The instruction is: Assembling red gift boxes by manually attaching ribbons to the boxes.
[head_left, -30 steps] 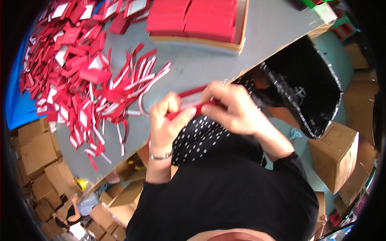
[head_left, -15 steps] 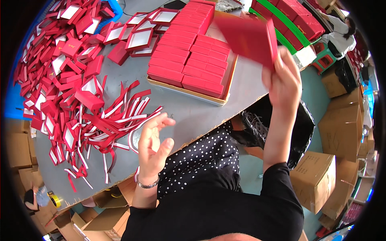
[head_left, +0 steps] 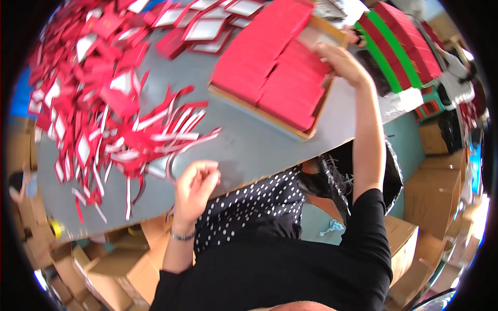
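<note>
My right hand (head_left: 341, 63) reaches over the right side of a shallow cardboard tray (head_left: 259, 111). Its fingers are closed on a red box (head_left: 317, 63) at the end of a packed row; motion blur softens the grip. Two columns of red boxes (head_left: 259, 52) fill most of the tray. By the table's near edge, my left hand (head_left: 196, 193) hovers with loosely curled fingers, thumb and forefinger apart, nothing visible in it. Nearest to it lie loose red and white ribbons (head_left: 155, 137) on the grey table (head_left: 192, 155).
A heap of red boxes (head_left: 98, 62) covers the table's left, with white-lined open ones (head_left: 205, 30) behind. Right of the tray stand red boxes with green strips (head_left: 397, 49). A black-lined bin (head_left: 337, 173) stands below the table edge; cartons (head_left: 433, 192) and a person (head_left: 459, 78) are farther right.
My right hand has brought the red box from the air down and left to the tray's row. My left hand's fingers have curled in. The whole view has shifted slightly.
</note>
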Tool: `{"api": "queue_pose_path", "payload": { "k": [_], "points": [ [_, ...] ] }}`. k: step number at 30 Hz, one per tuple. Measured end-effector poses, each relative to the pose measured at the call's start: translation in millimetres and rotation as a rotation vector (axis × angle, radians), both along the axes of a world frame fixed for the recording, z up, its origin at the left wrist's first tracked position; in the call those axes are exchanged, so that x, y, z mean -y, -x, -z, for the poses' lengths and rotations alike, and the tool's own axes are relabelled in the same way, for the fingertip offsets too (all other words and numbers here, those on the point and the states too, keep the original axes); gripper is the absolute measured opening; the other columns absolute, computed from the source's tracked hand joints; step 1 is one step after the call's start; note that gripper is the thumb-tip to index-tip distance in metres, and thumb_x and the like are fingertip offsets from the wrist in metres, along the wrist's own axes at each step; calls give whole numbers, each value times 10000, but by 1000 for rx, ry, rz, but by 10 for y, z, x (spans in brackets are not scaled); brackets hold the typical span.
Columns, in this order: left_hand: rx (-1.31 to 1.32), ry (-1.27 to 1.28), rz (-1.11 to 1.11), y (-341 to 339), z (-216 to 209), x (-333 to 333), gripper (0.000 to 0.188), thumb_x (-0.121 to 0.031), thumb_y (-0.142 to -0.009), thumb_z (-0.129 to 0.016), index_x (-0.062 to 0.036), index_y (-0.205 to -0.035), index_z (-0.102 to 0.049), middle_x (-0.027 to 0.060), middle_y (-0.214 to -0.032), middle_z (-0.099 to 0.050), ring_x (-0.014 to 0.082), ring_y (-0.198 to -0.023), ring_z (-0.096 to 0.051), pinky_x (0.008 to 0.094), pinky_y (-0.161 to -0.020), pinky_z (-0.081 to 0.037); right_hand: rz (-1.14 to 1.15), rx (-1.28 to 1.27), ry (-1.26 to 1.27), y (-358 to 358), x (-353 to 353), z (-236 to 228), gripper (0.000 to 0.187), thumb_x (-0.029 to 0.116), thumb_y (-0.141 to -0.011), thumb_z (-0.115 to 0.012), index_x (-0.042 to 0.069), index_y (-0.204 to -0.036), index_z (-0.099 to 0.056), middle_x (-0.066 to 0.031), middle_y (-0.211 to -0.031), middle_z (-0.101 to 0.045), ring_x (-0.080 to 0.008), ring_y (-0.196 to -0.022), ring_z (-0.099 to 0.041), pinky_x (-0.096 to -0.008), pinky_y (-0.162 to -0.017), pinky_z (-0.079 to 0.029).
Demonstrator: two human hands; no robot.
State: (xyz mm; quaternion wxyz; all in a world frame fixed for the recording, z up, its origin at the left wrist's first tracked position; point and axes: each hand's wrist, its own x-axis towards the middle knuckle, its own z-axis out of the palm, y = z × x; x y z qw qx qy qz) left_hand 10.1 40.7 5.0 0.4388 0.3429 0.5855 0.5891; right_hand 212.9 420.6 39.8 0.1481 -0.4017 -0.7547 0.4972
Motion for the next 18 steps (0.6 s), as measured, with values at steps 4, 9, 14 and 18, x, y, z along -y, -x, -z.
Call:
{"api": "queue_pose_path", "payload": {
  "k": [4, 9, 14, 18],
  "points": [
    [-618, -103, -200, 260, -16, -126, 200, 16, -801, -647, -14, -995, -610, 32, -818, -578, 76, -666, -516, 215, -590, -431, 305, -47, -517, -166, 181, -58, 379, 395, -940, -440, 89, -1047, -635, -20, -929, -621, -102, -606, -509, -250, -599, -448],
    [-1123, -126, -197, 452, 34, -424, 204, -68, -735, -710, -48, -924, -638, 67, -884, -577, 218, -703, -570, 340, -626, -474, 478, -301, -750, -113, 891, -52, 241, 203, -939, -505, 32, -944, -675, -11, -787, -626, -51, -606, -466, -198, -584, -400],
    [-1150, -62, -111, 501, 127, -514, 127, -77, -727, -714, -32, -772, -605, 50, -790, -571, 234, -741, -581, 352, -640, -469, 262, -513, -811, 127, 1960, -47, 115, -37, -820, -486, -25, -765, -586, -138, -820, -658, -169, -694, -626, -259, -629, -482],
    [-741, -4, -113, 465, 45, -509, 213, -85, -712, -760, -21, -695, -558, 19, -678, -559, 129, -582, -527, 270, -523, -424, -70, -386, -576, 431, 2539, 75, 132, -23, -695, -664, 31, -801, -608, -76, -821, -658, -157, -585, -608, -259, -547, -485]
  ]
}}
